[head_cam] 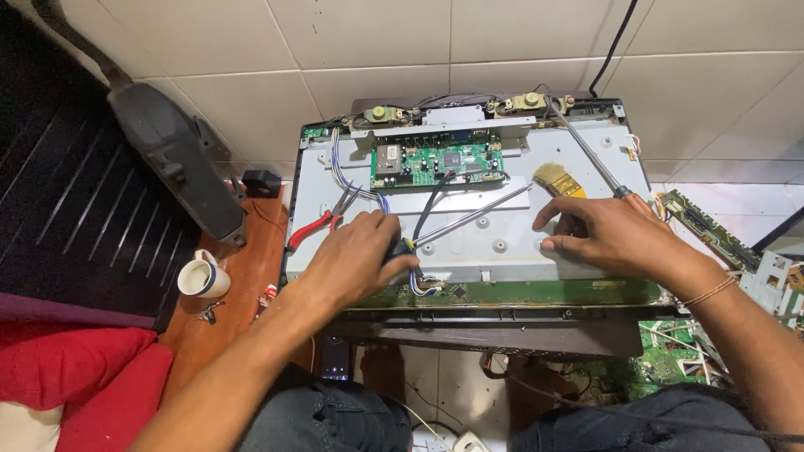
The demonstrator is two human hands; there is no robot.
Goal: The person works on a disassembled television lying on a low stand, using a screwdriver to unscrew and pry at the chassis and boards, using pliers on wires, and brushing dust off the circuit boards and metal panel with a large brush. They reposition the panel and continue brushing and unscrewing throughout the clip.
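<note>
While I watched through the head camera, the left hand (pixel 356 259) was closed around the dark handle of a long screwdriver (pixel 469 218), and the fingers wrapped it fully. The steel shaft of this screwdriver ran from the fist up and to the right, across the pale grey metal back plate (pixel 502 243) of an opened flat screen, with its tip near the brush. So the long axis lay diagonal, away from the left hand and toward the bristles, and the left hand was clearly the nearer one to this tool. The right hand (pixel 611 234) lay on the plate well to the right, fingers bent and pressing down on the metal; a second screwdriver (pixel 586 151) with an orange handle passed behind it, but I could not tell if the hand gripped that handle or only rested beside it. A small paint brush (pixel 557 178) with yellow bristles lay just above the right fingertips. The green circuit board (pixel 438 166) sat higher on the plate, flat and rectangular, with black and blue wires coming down from it. Red-handled pliers (pixel 318 222) lay at the left edge of the plate, near the left wrist. A white cup (pixel 201 276) stood on the brown wooden surface (pixel 251 276) further left.
</note>
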